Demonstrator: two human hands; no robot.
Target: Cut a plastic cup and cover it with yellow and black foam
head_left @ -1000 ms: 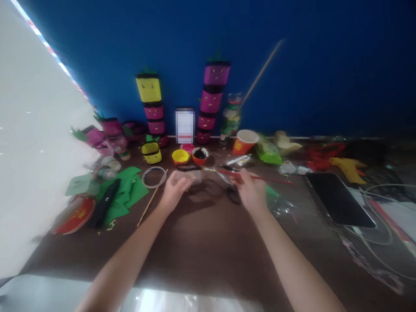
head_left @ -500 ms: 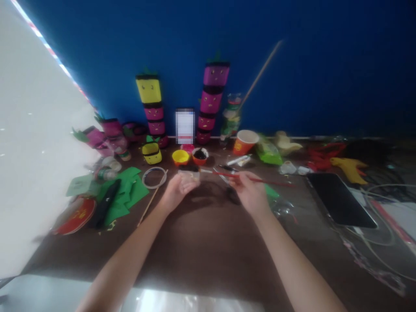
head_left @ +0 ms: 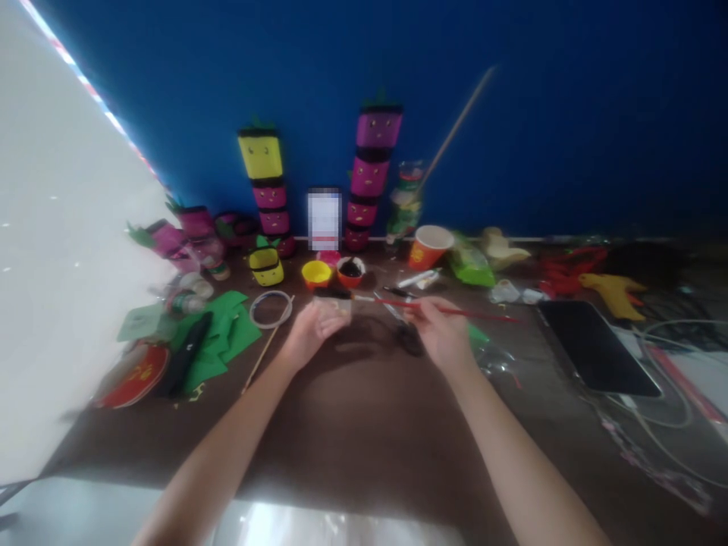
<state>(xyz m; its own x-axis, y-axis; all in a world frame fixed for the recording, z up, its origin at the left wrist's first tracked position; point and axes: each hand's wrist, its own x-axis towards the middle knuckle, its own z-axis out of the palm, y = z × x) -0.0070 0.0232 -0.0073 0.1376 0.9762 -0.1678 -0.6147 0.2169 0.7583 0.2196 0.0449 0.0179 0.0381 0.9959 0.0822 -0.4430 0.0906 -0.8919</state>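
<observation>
Between the fingers of my left hand point(head_left: 312, 331) is a small clear plastic cup-like piece point(head_left: 341, 307) with a black upper edge; its exact kind is blurred. My right hand point(head_left: 444, 337) grips a thin red-handled paintbrush point(head_left: 481, 314) in a pinch. The brush's dark bristles lie along the black edge of the plastic piece. Just behind stand a cup of black paint point(head_left: 351, 271) and a cup of yellow paint point(head_left: 316, 274). Scissors point(head_left: 406, 337) lie on the table left of my right hand.
Stacked purple and yellow face pots point(head_left: 367, 177) lean by the blue wall. Green sheets point(head_left: 221, 341), a tape roll point(head_left: 271, 311) and a wooden stick point(head_left: 260, 356) lie left. A paper cup point(head_left: 431, 247), a dark phone point(head_left: 597, 347), cables and a yellow glue gun point(head_left: 613, 294) are right.
The brush has moved slightly left, its bristles now further along the black edge. My left hand and the plastic piece look almost unmoved.
</observation>
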